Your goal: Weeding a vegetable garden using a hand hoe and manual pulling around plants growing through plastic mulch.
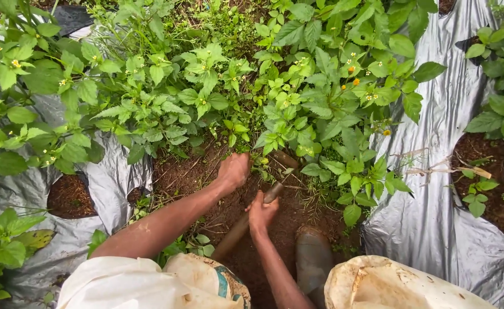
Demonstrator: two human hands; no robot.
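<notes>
The left hand (pixel 233 170) has its fingers closed around green weed stems (pixel 262 150) at the brown soil (pixel 192 174). The right hand (pixel 262 210) has its fingers wrapped around a brown wooden tool handle (pixel 239 228), blade end (pixel 285 159) among the weeds.

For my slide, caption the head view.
Left hand grips weeds; right hand holds a hoe handle over bare soil.
</notes>
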